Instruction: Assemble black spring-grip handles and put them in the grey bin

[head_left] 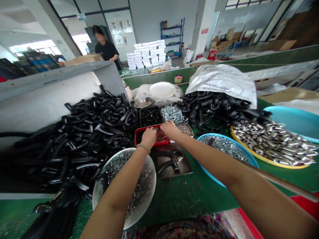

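While the left hand and the right hand rest side by side over a red plastic tray, their fingers curl down among small metal fasteners in it; whether either hand pinches anything is hidden behind the knuckles. The left wrist wears a beaded bracelet. The tray sits on a green desk, just beside a black tray of small black parts, a tray of silver bolts and a smaller tray of metal pieces, which the right hand nearly touches. Below the left forearm, a white bowl holds metal rings, and the forearm lies across its rim. Near the right forearm, a blue bowl holds steel nuts or washers, and past it a yellow-rimmed tray carries silver metal sleeves. Between the hands and the viewer, a brown board bears black plastic handles. Much larger heaps of black plastic handles spill across the left side of the desk, and another heap runs out from a white polypropylene sack. Farther off lie a white plate and a steel dish, while a co-worker in black stands in the background near stacked white boxes.
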A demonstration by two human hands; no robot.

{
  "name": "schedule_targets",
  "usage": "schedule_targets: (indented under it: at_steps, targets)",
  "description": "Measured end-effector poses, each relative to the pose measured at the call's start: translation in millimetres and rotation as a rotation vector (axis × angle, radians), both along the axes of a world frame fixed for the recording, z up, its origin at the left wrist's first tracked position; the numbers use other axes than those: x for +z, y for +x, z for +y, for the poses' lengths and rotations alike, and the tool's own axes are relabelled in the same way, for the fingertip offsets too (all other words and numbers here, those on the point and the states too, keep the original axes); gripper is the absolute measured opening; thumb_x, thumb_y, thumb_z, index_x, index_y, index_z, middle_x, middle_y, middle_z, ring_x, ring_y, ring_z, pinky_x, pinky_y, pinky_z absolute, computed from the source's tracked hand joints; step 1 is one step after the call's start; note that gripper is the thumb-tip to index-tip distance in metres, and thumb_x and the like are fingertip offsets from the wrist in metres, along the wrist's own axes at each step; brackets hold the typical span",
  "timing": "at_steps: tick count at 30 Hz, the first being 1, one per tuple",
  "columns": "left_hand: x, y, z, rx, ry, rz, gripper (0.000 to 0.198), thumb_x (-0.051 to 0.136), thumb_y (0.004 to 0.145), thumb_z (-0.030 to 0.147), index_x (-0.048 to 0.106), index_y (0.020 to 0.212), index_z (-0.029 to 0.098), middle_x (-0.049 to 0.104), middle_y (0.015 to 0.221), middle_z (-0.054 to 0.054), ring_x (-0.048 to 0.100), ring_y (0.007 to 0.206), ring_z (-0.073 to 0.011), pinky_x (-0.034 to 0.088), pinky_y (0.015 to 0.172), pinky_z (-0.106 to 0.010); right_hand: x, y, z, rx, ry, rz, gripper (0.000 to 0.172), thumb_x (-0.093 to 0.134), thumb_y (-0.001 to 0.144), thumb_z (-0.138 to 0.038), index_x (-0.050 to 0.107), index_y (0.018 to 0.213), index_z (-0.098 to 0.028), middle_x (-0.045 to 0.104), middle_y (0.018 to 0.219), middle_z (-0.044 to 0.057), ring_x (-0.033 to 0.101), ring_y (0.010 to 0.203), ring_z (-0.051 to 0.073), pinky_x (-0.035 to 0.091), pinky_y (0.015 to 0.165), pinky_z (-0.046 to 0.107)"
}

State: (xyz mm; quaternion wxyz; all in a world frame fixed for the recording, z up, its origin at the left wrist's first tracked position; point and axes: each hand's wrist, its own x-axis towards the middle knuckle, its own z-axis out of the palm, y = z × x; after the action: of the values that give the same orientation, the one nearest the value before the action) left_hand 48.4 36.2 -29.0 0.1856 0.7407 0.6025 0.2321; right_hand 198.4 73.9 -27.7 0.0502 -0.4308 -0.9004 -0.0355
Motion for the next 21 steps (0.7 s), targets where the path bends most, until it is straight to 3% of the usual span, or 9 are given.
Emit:
schedule_targets:
  at_steps: [2, 4, 10, 14, 17, 21]
  targets:
    - [-5.5, -3, 21, -0.003, -0.028, 0.061, 0.010, 0.058, 0.075, 0.009, 0.065, 0.078, 0.015, 0.065, 0.092, -0.012, 0.059, 0.095, -0.0246, 0.041, 0.091, -0.036, -0.5, 3, -1, -0.027, -0.010, 0.024, 0.025, 0.049, 0.091, -0.031, 0.058, 0.101, -0.010, 0.066, 0.099, 0.017, 0.055, 0.100, 0.027, 0.033, 0.089, 0.039]
    - [-13.0, -3, 28, -0.006, -0.038, 0.107, 0.011, 0.056, 0.077, 0.010, 0.065, 0.080, 0.015, 0.065, 0.094, -0.011, 0.060, 0.094, -0.0239, 0.042, 0.090, -0.035, -2.0, 6, -2, -0.040, -0.035, 0.062, 0.027, 0.049, 0.091, -0.033, 0.056, 0.103, -0.010, 0.065, 0.097, 0.017, 0.058, 0.098, 0.027, 0.036, 0.085, 0.036]
    - [-20.8, -3, 23, 0.014, 0.032, 0.104, 0.018, 0.046, 0.085, 0.014, 0.064, 0.089, 0.013, 0.063, 0.102, -0.014, 0.060, 0.096, -0.0245, 0.042, 0.090, -0.036, 1.9, 6, -4, -0.044, -0.141, 0.260, 0.020, 0.050, 0.091, -0.028, 0.054, 0.104, -0.013, 0.067, 0.095, 0.011, 0.062, 0.088, 0.020, 0.042, 0.077, 0.029]
    - [-17.4, -7, 23, 0.073, 0.113, 0.012, 0.026, 0.042, 0.087, 0.011, 0.057, 0.107, 0.014, 0.059, 0.111, -0.012, 0.060, 0.097, -0.0196, 0.043, 0.091, -0.032, 4.8, 32, -35, -0.025, -0.208, 0.400, 0.016, 0.046, 0.092, -0.023, 0.060, 0.099, -0.017, 0.068, 0.097, 0.006, 0.062, 0.089, 0.014, 0.044, 0.078, 0.024]
    - [-15.0, -7, 16, 0.107, 0.129, -0.142, 0.031, 0.049, 0.083, 0.009, 0.051, 0.113, 0.014, 0.059, 0.105, -0.009, 0.062, 0.088, -0.0153, 0.048, 0.083, -0.027, -5.3, 67, -70, -0.055, -0.325, 0.469, 0.018, 0.047, 0.089, -0.019, 0.064, 0.095, -0.018, 0.069, 0.091, 0.004, 0.064, 0.084, 0.013, 0.048, 0.075, 0.024]
    - [-12.2, 2, -12, 0.079, -0.005, -0.533, 0.039, 0.059, 0.077, 0.011, 0.048, 0.114, 0.014, 0.064, 0.085, -0.004, 0.064, 0.076, -0.0153, 0.051, 0.077, -0.030, -24.6, 97, -103, -0.198, -0.478, 0.507, 0.018, 0.046, 0.089, -0.022, 0.063, 0.092, -0.018, 0.069, 0.079, 0.001, 0.064, 0.069, 0.013, 0.050, 0.064, 0.025]
